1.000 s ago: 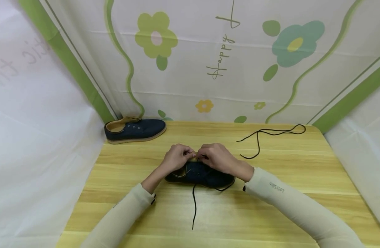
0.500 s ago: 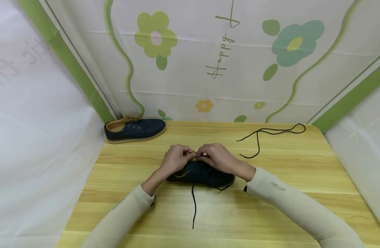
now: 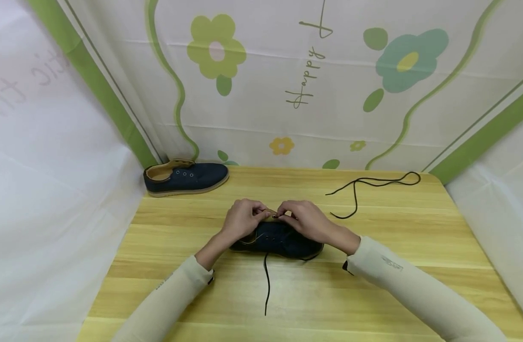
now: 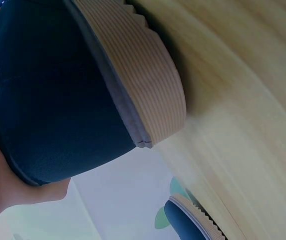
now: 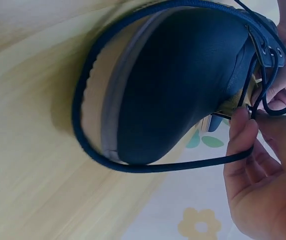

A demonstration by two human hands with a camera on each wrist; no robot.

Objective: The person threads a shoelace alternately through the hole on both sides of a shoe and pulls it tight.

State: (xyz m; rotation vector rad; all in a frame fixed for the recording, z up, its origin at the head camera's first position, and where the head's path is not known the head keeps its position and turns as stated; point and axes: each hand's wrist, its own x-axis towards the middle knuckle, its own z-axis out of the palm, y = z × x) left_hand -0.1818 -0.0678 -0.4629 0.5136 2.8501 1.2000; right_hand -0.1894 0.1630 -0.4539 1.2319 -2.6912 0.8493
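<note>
From my head, the navy shoe (image 3: 287,241) sits on the table (image 3: 227,304) before me, its lace (image 3: 268,285) trailing my way; my left hand (image 3: 242,219) pinches the far eyelet flap (image 3: 270,219), my right hand (image 3: 306,221) close beside it. From my left wrist, the shoe hides my fingertips, so I cannot tell their grip there. From my right wrist, thumb and finger pinch the lace at an eyelet (a long loop skirts the toe (image 5: 157,110)). I judge I'm threading it; next calls for drawing slack through.

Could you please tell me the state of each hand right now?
Left hand: closed, holding the near shoe.
Right hand: closed, holding a shoelace.
</note>
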